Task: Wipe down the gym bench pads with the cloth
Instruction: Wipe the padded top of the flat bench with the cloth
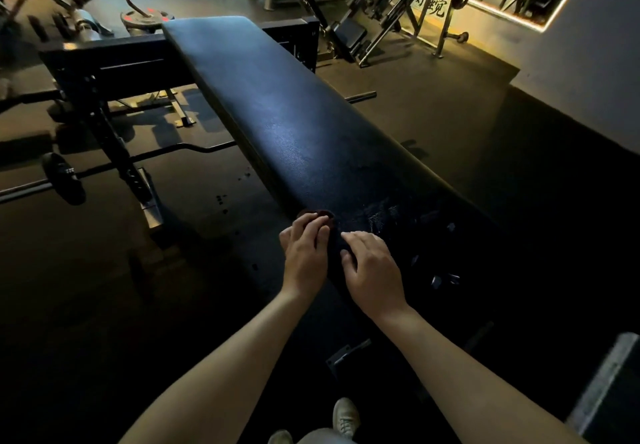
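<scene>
Left hand (pixel 304 260) fingers clamp a dark brownish cloth (pixel 323 215) at the long black padded surface's (pixel 277 114) six-o'clock end, likely bunching it; right hand (pixel 372 274) fingers lie apart, steadying

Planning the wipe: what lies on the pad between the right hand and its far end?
Head view: nothing, only bare bench pad beyond the right hand.

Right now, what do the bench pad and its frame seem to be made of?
Bench pad: probably vinyl or faux leather, black, semi-gloss; fine pebbled grain and soft sheen.
Frame: likely steel, matte black paint; square tubes with rows of holes.
</scene>
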